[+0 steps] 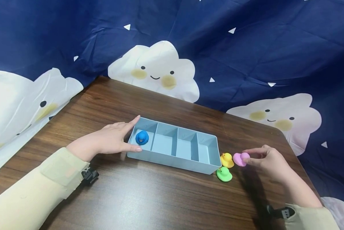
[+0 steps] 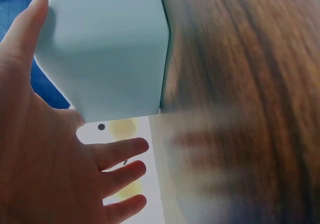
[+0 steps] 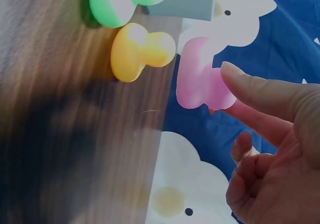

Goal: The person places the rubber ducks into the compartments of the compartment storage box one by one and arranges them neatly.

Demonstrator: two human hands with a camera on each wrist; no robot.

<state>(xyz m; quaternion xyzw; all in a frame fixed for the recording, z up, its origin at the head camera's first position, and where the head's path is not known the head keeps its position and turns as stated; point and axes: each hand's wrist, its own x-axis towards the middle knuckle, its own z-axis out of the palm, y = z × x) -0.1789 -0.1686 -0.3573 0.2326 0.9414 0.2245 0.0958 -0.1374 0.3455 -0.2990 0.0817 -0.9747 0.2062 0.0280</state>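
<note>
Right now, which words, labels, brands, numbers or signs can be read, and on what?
None can be read in any view.
Light-blue plastic four-compartment tray: faint marks on its inner walls, too small to read.
Dark-blue cloth with white cloud prints: no readable lettering.

No words, letters, brands or numbers can be read in any view. Faint marks on the inner far wall of the four-compartment tray (image 1: 172,160) are too small to make out, and so is the pale detail on the black wrist camera (image 1: 286,213) by the right cuff (image 1: 312,218).
</note>
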